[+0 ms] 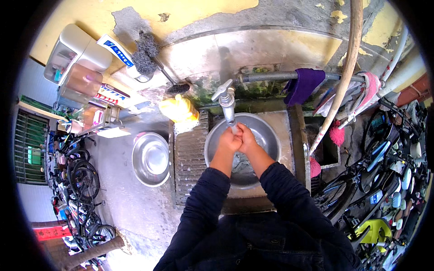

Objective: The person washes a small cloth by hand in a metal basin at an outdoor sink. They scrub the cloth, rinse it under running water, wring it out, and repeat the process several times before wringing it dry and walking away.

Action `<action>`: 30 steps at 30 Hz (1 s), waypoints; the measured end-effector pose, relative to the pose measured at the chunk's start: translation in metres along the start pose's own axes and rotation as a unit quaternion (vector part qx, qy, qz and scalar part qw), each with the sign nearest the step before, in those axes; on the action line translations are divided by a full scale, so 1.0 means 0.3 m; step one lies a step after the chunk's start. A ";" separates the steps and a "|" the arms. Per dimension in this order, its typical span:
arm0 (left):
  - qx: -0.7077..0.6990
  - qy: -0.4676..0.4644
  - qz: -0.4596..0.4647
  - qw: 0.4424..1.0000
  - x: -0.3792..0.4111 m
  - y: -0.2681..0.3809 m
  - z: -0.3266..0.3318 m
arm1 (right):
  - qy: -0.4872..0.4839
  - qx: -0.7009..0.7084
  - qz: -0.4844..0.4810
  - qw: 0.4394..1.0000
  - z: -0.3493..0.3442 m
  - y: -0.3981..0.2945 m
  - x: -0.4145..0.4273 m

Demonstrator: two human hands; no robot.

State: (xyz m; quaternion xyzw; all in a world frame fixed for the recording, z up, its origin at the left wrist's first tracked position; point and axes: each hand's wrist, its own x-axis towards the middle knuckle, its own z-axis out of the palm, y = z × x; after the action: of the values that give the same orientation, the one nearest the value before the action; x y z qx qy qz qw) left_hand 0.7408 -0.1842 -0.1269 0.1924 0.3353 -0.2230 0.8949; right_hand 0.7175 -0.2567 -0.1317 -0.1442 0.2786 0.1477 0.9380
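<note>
My left hand (pixel 230 140) and my right hand (pixel 247 137) are pressed together under the spout of a metal tap (pixel 227 103). A stream of water (pixel 234 129) runs onto them. Their fingers overlap, so whether anything small lies between them is hidden. Below them, a round metal basin (pixel 275 145) sits inside a concrete sink (pixel 284 126). Something pale grey and crumpled (pixel 241 164) shows in the basin, either wet cloth or rippling water. A ribbed washboard slab (pixel 190 159) adjoins the basin on the left.
A yellow bottle (pixel 180 109) stands at the slab's back end. Another metal basin (pixel 151 159) is lower left. A purple cloth (pixel 303 84) hangs over a pipe (pixel 264 76). One wooden pole (pixel 342 81) slants down at right. Bicycles (pixel 342 189) crowd the right side.
</note>
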 end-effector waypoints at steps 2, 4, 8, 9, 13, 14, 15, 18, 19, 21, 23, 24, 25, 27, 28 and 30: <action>0.053 -0.005 0.012 0.998 -0.002 0.002 -0.021 | -0.004 0.011 0.001 1.000 -0.042 0.006 0.037; 0.136 0.004 0.009 0.991 -0.024 -0.008 -0.017 | 0.029 0.020 -0.017 0.999 -0.088 0.018 0.042; 0.350 0.006 0.105 0.931 -0.121 0.092 -0.031 | 0.114 -0.008 -0.013 0.993 -0.037 0.041 -0.016; 0.398 -0.007 0.157 0.904 -0.145 0.123 -0.032 | 0.132 0.022 -0.015 0.991 -0.024 0.046 -0.016; 0.409 -0.087 0.404 0.814 -0.397 0.212 0.292 | 0.136 0.103 -0.015 0.985 -0.035 0.044 -0.001; 0.408 -0.120 0.449 0.786 -0.474 0.210 0.375 | 0.120 0.110 -0.013 0.987 -0.041 0.039 -0.003; 0.407 -0.149 0.494 0.754 -0.549 0.211 0.446 | 0.107 0.121 -0.010 0.987 -0.042 0.047 0.004; 0.559 -0.167 0.642 0.498 -0.675 0.216 0.577 | 0.080 0.130 0.004 0.988 -0.013 0.044 0.014; 0.589 -0.137 0.629 0.488 -0.723 0.200 0.611 | 0.082 0.124 0.013 0.989 0.005 0.042 0.006; 0.614 -0.128 0.658 0.417 -0.702 0.218 0.625 | 0.060 0.113 0.016 0.992 0.026 0.031 0.006; 0.623 -0.119 0.661 0.401 -0.727 0.201 0.650 | 0.018 0.104 -0.001 0.994 -0.011 0.009 0.046; 0.632 -0.107 0.661 0.390 -0.737 0.207 0.646 | 0.016 0.088 0.012 0.996 0.006 0.017 0.034; 0.638 -0.100 0.660 0.385 -0.742 0.211 0.643 | 0.014 0.071 0.026 0.997 0.030 0.022 0.006; 0.647 -0.091 0.658 0.376 -0.745 0.209 0.643 | 0.023 0.081 0.035 0.996 0.051 0.022 -0.013; 0.649 -0.089 0.655 0.376 -0.747 0.206 0.646 | 0.033 0.107 0.032 0.993 0.048 0.019 -0.008; 0.657 -0.084 0.649 0.375 -0.749 0.203 0.646 | 0.045 0.121 0.033 0.991 0.052 0.018 -0.016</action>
State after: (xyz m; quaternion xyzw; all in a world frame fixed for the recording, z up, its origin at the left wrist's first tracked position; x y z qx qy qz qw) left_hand 0.7208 -0.1687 0.1749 0.8589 -0.2204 0.2607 0.3818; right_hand 0.7193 -0.2473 -0.1176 -0.0266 0.3411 0.1365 0.9297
